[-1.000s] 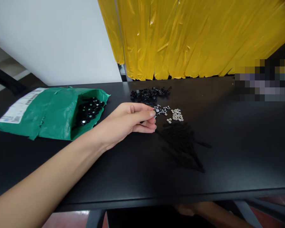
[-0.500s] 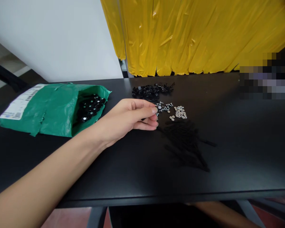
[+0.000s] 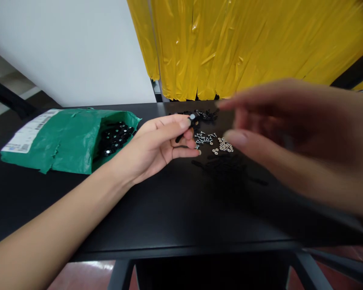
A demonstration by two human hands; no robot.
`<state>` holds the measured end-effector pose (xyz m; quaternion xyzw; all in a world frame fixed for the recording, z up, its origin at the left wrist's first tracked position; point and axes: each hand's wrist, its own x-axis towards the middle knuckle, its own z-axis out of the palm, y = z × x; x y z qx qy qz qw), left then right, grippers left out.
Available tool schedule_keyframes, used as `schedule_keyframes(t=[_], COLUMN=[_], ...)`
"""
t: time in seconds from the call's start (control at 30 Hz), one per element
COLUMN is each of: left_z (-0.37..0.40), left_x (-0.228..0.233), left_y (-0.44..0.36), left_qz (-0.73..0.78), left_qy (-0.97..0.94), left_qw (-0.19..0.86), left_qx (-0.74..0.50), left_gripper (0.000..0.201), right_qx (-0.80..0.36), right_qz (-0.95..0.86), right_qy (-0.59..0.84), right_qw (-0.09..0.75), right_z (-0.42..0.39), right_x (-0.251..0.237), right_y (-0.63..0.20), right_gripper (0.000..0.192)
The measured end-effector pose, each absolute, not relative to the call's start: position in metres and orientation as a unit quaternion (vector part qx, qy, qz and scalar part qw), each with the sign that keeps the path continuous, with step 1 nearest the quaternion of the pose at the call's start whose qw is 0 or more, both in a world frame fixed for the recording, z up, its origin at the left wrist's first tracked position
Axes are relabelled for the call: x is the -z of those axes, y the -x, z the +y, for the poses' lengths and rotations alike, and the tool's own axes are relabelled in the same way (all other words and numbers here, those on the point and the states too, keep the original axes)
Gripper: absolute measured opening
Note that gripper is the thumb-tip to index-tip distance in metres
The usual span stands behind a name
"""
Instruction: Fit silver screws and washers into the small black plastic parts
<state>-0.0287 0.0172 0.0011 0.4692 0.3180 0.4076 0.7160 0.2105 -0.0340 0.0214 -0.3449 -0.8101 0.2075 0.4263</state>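
Observation:
My left hand (image 3: pixel 157 147) is above the table, thumb and forefinger pinching a small black plastic piece with a round silver disc (image 3: pixel 192 117) on it. Just beyond and below the fingertips lie small silver screws (image 3: pixel 203 139) in a loose heap. Beside them is a cluster of ring-shaped washers (image 3: pixel 226 146). My right hand (image 3: pixel 293 137) is raised at the right, blurred by motion, its thumb and forefinger apart and nothing visible between them. Partly hidden behind both hands is a pile of small black parts (image 3: pixel 208 115).
An open green plastic bag (image 3: pixel 69 139) full of black pieces with silver discs lies on the left of the black table (image 3: pixel 169 217). Thin black strips (image 3: pixel 230 169) are heaped mid-table. Yellow plastic sheeting (image 3: pixel 205 48) hangs behind the table.
My right hand has risen from below the table edge into the right side of view. My left hand has moved slightly up and left, and the piece it holds shows more clearly.

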Motion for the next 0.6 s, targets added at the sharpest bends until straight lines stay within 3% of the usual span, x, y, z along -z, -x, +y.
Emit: schedule_keyframes(t=[0.07, 0.3, 0.6], left_z=[0.017, 0.014, 0.009], left_x=[-0.004, -0.002, -0.002], left_y=[0.031, 0.032, 0.024], left_qz=[0.324, 0.273, 0.27], left_qy=[-0.463, -0.449, -0.421], left_qw=[0.705, 0.76, 0.81], left_qx=[-0.428, -0.382, -0.306], left_gripper=[0.014, 0.007, 0.015], right_qx=[-0.157, -0.289, -0.406], right_qz=[-0.843, -0.779, -0.745], right_qy=[0.311, 0.251, 0.211], right_qw=[0.41, 0.497, 0.486], right_z=[-0.003, 0.017, 0.016], right_x=[-0.028, 0.004, 0.014], right_y=[-0.199, -0.18, -0.185], right_gripper=[0.042, 0.023, 0.024])
